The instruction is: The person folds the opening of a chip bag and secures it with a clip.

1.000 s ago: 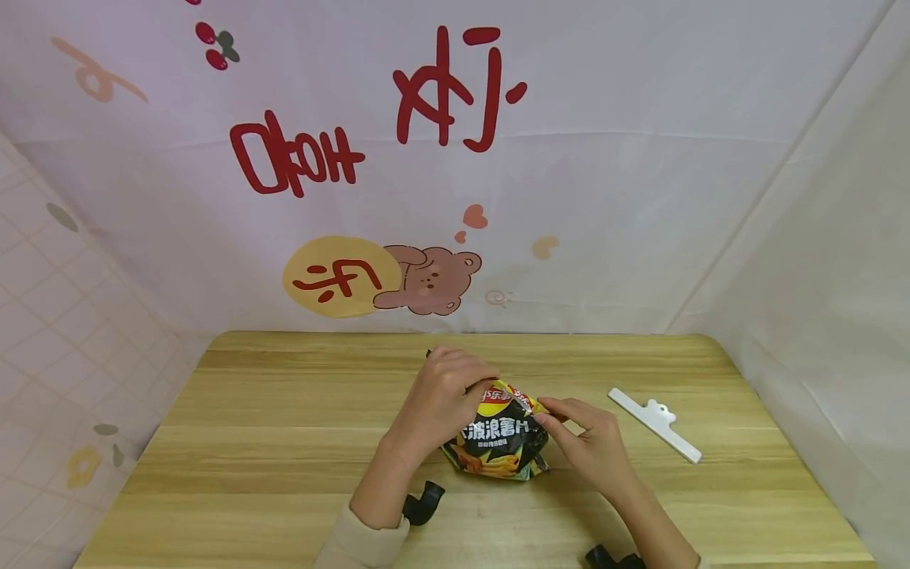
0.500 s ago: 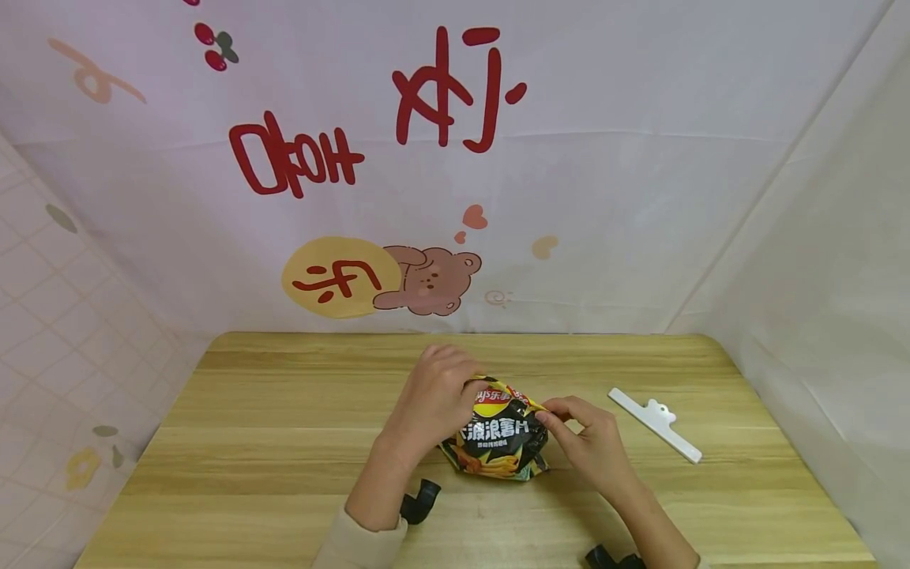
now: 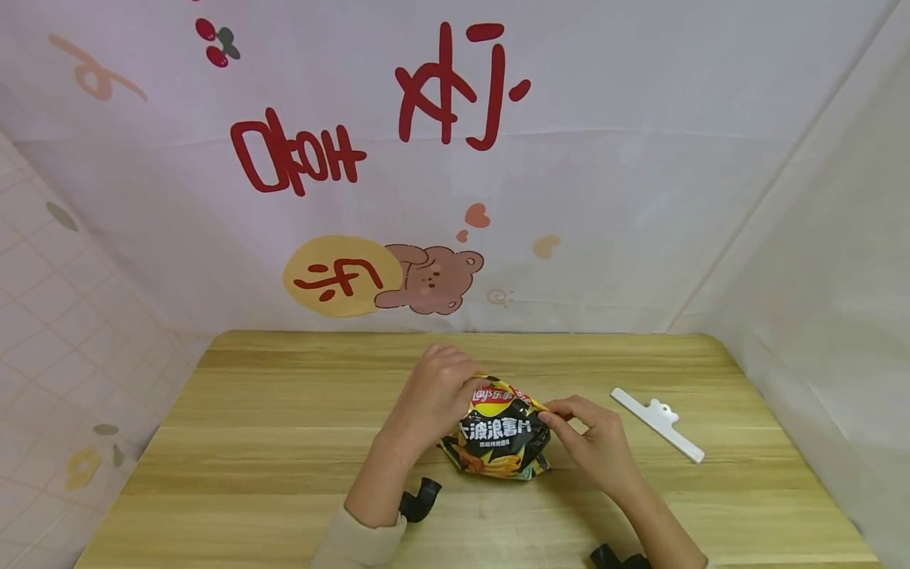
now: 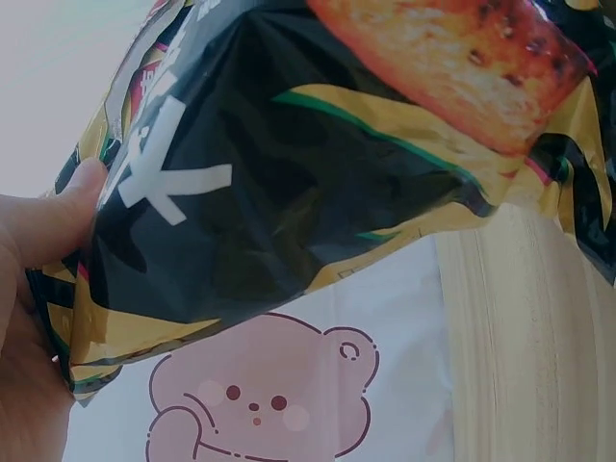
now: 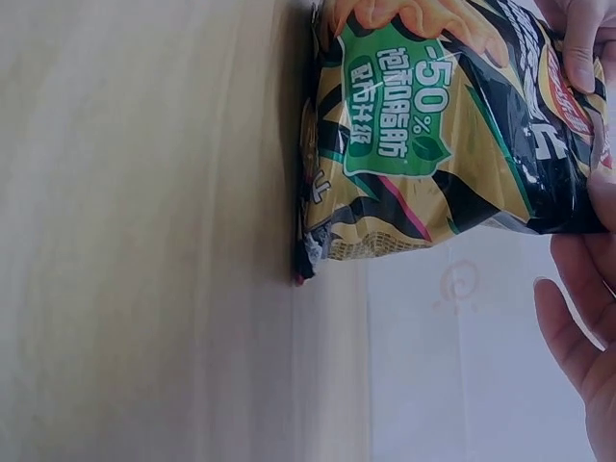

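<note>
Two hands, our left hand [image 3: 437, 399] and right hand [image 3: 599, 444], pinch the top edge of the chip bag [image 3: 501, 438] at lower centre; folding seems underway, and we'd next keep it tight for the white clip [image 3: 657, 425], lower right.

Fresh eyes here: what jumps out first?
The Lay's chip bag, below centre, gripped along its top by the left hand and right hand. Next, the big red characters on the white backdrop behind, then the white clip lying on the wooden table, right of both hands.
</note>
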{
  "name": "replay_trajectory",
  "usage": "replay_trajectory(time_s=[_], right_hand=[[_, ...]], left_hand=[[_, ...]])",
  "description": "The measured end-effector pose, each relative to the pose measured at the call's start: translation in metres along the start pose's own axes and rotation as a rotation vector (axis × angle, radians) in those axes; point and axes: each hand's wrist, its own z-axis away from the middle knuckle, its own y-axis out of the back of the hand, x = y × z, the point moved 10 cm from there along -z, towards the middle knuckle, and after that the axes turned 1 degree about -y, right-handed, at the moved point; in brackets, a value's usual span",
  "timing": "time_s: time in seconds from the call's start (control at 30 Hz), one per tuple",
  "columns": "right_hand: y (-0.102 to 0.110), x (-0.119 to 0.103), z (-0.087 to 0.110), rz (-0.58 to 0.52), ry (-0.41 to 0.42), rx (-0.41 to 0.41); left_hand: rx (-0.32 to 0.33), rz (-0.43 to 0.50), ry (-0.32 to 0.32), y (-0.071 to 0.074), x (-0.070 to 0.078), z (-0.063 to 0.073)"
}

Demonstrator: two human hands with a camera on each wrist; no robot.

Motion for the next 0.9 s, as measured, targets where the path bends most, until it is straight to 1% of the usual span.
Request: replay_trajectory(time_s=[0.17,0.3,0.4,0.47,0.63,0.77,0.9], right_hand=[[0.004,-0.001,-0.001,0.009,0.012,-0.023],[0.014,0.002,0.0,0.069,0.021,-0.033],[0.026,0.009,0.0,0.162,0.024,-0.039],[0.037,0.015,0.0,0.252,0.025,-0.046],[0.058,0.03,0.005,0.452,0.067,-0.103],[0.07,0.047,0.013,0.528,0.072,-0.141],[0.081,0.067,0.02,0.569,0.019,-0.175]], left_hand=[[0.018,0.017,-0.013,0.001,0.001,-0.002],[0.016,0.016,-0.011,0.001,0.001,-0.002],[0.013,0.015,-0.006,0.001,0.001,-0.002],[0.01,0.012,-0.002,0.001,0.001,-0.002],[0.005,0.002,0.015,0.0,0.0,-0.002],[0.009,0.004,0.009,-0.001,0.0,-0.002],[0.012,0.005,0.008,-0.001,0.001,-0.002]])
